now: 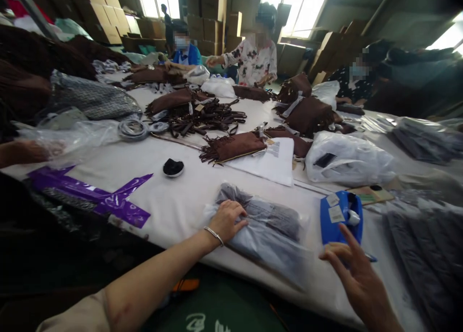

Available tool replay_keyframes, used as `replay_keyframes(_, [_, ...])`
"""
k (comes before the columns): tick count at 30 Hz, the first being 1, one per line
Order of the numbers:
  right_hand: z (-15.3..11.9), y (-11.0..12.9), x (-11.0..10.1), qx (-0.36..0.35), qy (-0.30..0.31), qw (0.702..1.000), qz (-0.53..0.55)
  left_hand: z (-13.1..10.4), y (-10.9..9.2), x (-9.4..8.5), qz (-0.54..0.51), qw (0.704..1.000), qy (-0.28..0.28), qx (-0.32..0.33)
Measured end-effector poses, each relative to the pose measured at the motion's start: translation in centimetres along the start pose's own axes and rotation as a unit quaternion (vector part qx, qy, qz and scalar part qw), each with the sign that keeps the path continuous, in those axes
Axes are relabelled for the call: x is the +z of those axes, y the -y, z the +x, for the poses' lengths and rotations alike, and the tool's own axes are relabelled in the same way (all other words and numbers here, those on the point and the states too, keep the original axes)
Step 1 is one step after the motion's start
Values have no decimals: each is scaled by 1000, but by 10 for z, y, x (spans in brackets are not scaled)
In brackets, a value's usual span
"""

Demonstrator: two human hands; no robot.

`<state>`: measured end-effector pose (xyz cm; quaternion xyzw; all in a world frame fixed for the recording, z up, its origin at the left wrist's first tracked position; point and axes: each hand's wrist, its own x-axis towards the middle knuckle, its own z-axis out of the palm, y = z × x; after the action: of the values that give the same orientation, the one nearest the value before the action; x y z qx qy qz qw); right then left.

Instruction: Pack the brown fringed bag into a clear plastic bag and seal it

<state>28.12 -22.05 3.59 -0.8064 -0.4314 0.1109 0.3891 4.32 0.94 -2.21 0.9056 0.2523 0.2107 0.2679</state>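
A clear plastic bag with a folded grey item inside (275,226) lies flat near the front edge of the table. My left hand (227,221), with a bracelet at the wrist, rests on the bag's left end, fingers bent over the plastic. To the right of the bag, my right hand (349,264) is raised, its index finger extended and the other fingers curled, with nothing visible in it. Just beyond it sits a blue holder (331,226) with white labels on it and a white object inside. A pen (370,258) shows behind my right hand.
Brown fringed bags (238,146) and straps cover the middle. Purple tape (119,202) lies at left, near a small black-filled dish (173,167). A stuffed plastic bag (347,158) and grey packed items (423,245) stand right. Another person's hand (25,152) is at far left; several people work opposite.
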Motion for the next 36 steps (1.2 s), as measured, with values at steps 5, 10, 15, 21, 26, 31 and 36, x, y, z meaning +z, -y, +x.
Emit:
replay_keyframes(5, [55, 53, 57, -203, 312, 919, -128, -1, 0, 1, 12, 1000, -5, 5])
replay_keyframes(10, [78, 50, 81, -220, 302, 866, -332, -3, -1, 1, 26, 1000, 1, 4])
replay_keyframes(15, [83, 29, 65, -134, 135, 893, -409, -3, -2, 1, 27, 1000, 5, -1])
replay_keyframes(21, [74, 7, 74, -212, 137, 947, -197, -4, -1, 0, 8, 1000, -8, -12])
replay_keyframes(26, [67, 20, 73, -123, 98, 987, -45, -17, 11, -25, 9, 998, -47, -52])
replay_keyframes(31, [71, 45, 77, 13, 228, 970, 83, -28, 29, -39, 36, 993, -62, -94])
replay_keyframes(36, [89, 88, 107, -68, 377, 923, -29, -24, 34, -30, 28, 989, -77, -124])
